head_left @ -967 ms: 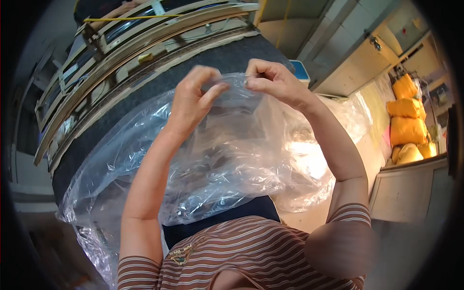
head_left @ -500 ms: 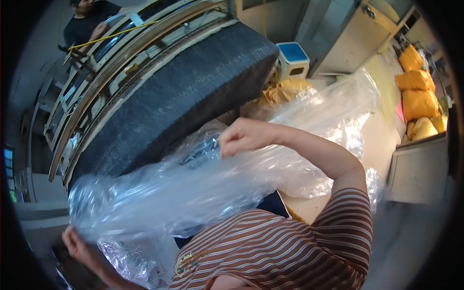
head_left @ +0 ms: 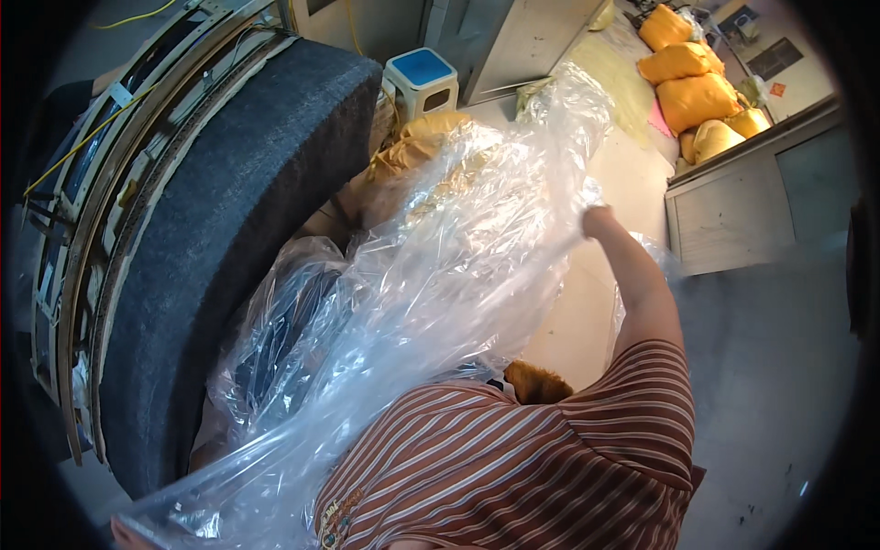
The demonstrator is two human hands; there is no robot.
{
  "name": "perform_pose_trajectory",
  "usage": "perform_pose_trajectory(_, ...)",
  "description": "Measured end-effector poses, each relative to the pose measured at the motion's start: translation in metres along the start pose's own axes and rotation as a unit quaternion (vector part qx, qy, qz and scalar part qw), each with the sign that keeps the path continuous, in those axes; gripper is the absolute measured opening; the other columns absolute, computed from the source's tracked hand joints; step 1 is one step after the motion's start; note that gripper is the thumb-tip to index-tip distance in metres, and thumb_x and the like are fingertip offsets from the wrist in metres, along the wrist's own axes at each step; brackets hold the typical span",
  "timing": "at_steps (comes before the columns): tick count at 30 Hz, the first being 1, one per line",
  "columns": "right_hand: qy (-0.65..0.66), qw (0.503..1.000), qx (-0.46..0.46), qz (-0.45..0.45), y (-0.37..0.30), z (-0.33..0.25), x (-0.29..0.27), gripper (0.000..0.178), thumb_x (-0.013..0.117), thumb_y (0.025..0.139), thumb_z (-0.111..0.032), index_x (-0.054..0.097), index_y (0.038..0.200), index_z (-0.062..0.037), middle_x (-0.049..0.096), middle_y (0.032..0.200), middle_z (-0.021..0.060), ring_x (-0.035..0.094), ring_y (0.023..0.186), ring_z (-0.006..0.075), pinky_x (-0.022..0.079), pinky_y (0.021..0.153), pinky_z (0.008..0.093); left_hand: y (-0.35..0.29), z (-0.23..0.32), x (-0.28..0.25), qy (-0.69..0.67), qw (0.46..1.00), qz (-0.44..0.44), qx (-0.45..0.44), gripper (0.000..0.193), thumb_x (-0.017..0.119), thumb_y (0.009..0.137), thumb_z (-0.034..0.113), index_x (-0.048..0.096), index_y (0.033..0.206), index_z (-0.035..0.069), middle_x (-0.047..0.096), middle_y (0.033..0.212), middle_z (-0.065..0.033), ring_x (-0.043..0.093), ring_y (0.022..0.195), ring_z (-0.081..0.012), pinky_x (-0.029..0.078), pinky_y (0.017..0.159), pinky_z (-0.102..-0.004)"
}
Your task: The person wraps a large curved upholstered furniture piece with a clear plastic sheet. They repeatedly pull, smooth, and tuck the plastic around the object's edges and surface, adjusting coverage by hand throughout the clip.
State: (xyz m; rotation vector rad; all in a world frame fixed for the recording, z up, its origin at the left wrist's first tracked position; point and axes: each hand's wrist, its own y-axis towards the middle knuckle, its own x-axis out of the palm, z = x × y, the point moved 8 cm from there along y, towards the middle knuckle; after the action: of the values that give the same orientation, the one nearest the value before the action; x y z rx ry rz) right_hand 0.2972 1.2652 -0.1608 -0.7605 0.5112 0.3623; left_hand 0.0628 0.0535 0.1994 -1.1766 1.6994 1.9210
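Here, clear plastic bag (head_left: 431,275) was stretched diagonally beside grey felt-covered table edge (head_left: 229,229). Right hand (head_left: 596,220) was closed, bag's upper edge pinched. Left hand (head_left: 128,532), at bag's lower end, was barely seen; grip unclear. Thin film likely torn if pulled harder.

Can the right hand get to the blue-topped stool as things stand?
Probably not directly. The right hand is closed on the clear plastic sheet, arm stretched out, and that sheet billows between it and the blue-topped stool, which stands farther off beside the dark padded table.
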Motion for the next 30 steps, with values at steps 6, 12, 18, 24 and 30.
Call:
perform_pose_trajectory(6,0.199,0.909,0.160,0.329,-0.015,0.141,-0.199,0.030,0.047,0.087,-0.026,0.067,0.092,-0.0040,0.068,0.092,0.0155,0.065,0.086,0.0303,0.049,0.073,0.0436,-0.007,0.022,0.210,-0.241,0.921,-0.303,-0.039,0.045,0.049,0.095,0.041,0.063,0.111,0.002,0.066,0.107,-0.0159,0.061,0.095,-0.0322,0.044,0.083,-0.0364)
perform_pose_trajectory(12,0.654,0.407,-0.230,0.595,-0.111,0.074,-0.547,0.044,0.051,0.090,-0.038,0.059,0.107,0.0009,0.060,0.107,0.0168,0.058,0.096,0.0269,0.045,0.084,0.0393,0.008,-0.058,0.238,-0.117,0.955,-0.221,-0.156,0.060,0.050,0.089,0.055,0.064,0.115,0.003,0.066,0.106,-0.0159,0.061,0.094,-0.0316,0.045,0.087,-0.0364)
perform_pose_trajectory(18,0.346,0.581,-0.412,0.611,-0.154,-0.179,-0.581,0.055,0.044,0.096,-0.037,0.044,0.132,0.0041,0.043,0.138,0.0224,0.043,0.127,0.0321,0.034,0.105,0.0382,-0.039,-0.080,0.208,-0.217,0.947,-0.183,-0.151,0.045,0.054,0.092,0.043,0.065,0.088,-0.001,0.061,0.074,-0.0052,0.049,0.069,-0.0149,0.042,0.069,-0.0314)
perform_pose_trajectory(24,0.315,0.682,-0.441,0.492,-0.082,-0.274,-0.604,0.059,0.041,0.095,-0.043,0.038,0.141,-0.0056,0.032,0.149,0.0134,0.025,0.140,0.0275,0.022,0.113,0.0365,-0.063,-0.158,0.180,-0.335,0.871,-0.310,-0.183,0.040,0.056,0.092,0.035,0.066,0.103,-0.002,0.068,0.098,-0.0130,0.063,0.089,-0.0179,0.049,0.079,-0.0311)
perform_pose_trajectory(30,0.535,0.687,-0.422,0.253,-0.039,-0.279,-0.623,0.056,0.042,0.097,-0.039,0.040,0.140,-0.0022,0.041,0.144,0.0124,0.036,0.133,0.0237,0.024,0.110,0.0303,-0.029,-0.072,0.175,-0.237,0.933,-0.057,-0.264,0.038,0.065,0.087,0.038,0.069,0.107,0.006,0.069,0.097,-0.0033,0.060,0.091,-0.0116,0.046,0.083,-0.0257)
